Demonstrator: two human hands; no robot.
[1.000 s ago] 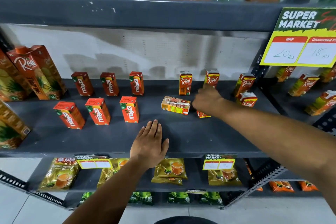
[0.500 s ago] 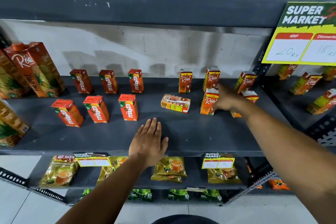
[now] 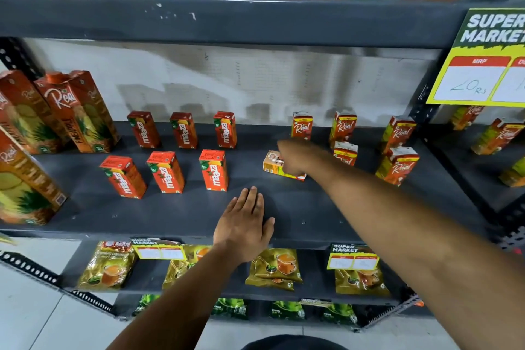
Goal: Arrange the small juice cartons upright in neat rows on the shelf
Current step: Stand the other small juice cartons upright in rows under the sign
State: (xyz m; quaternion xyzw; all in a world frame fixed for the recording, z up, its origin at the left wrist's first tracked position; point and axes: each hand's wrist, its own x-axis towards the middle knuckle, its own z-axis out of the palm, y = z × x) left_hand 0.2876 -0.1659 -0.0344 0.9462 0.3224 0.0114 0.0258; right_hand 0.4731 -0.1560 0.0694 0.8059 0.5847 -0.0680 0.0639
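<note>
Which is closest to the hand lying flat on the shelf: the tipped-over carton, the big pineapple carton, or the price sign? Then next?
From the left hand:
1. Tipped-over carton, just behind it, under the right hand.
2. Big pineapple carton, far left.
3. Price sign, upper right.

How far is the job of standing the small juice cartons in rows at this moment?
Mostly done. Six Maaza cartons stand upright in two rows, and five Real cartons stand upright to their right. In hand: the right hand is on the one lying carton, which is still flat. The left hand rests flat on the shelf. Left: stand that carton in the gap in the front row.
</note>
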